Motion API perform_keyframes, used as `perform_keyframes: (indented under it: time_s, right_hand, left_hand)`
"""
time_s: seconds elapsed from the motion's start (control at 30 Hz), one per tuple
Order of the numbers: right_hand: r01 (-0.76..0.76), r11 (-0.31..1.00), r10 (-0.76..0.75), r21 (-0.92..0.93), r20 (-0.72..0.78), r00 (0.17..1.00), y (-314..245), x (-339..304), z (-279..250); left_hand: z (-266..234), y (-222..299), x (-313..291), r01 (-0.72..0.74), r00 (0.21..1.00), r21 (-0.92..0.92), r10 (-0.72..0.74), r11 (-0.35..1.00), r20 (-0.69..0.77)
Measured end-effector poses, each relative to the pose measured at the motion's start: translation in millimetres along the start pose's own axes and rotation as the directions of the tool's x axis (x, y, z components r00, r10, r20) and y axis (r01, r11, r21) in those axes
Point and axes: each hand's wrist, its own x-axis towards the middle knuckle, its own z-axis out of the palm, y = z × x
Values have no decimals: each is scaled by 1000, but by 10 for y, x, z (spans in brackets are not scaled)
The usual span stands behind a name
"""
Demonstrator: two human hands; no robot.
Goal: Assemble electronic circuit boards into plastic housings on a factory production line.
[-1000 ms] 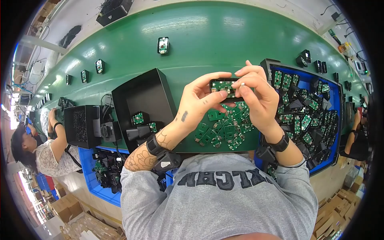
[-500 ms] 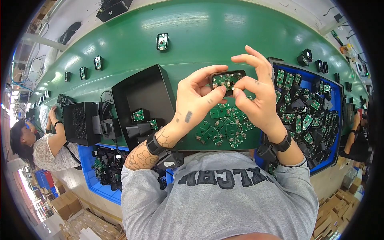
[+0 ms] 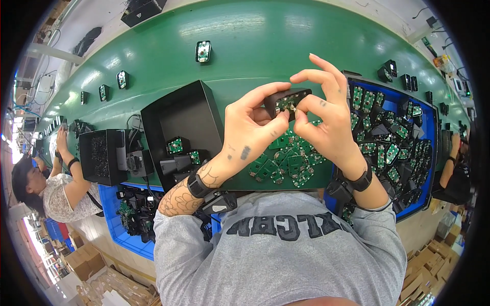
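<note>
Black device housing point(image 3: 287, 97) in left hand point(image 3: 251, 121)

Left grip point(image 3: 251, 122) clasping, right grip point(image 3: 329, 120) bent

A black box point(image 3: 186, 109) and blue bin point(image 3: 391, 106) flank the fingers point(image 3: 314, 105); green table point(image 3: 260, 58) opens ahead.

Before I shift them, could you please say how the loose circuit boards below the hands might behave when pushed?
The boards look thin and flat, so each is probably stiff and light. They overlap loosely on a glossy table, so they would likely slide and spread. Their small exposed components may be fragile.
</note>
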Motion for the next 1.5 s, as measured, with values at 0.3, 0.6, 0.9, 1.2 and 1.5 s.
perform_keyframes:
  time_s: [0.3,0.6,0.9,1.2,1.5]
  right_hand:
    - [-14,999,12,32,65,998,8,8,18]
    - [-52,998,49,26,99,994,24,-9,22]
    - [170,985,-172,29,115,978,257,38,-365]
    - [453,890,-451,51,239,860,225,-7,-331]
    - [-411,868,397,278,107,911,-4,-96,-107]
  left_hand:
    - [-27,-15,-2,-17,1000,245,21,969,-14]
    - [34,-100,29,-259,955,427,297,866,-22]
    - [-188,60,202,404,908,-48,-394,914,140]
    - [-275,41,218,526,810,-44,-484,850,331]
    - [-13,1,-2,-122,992,226,124,966,7]
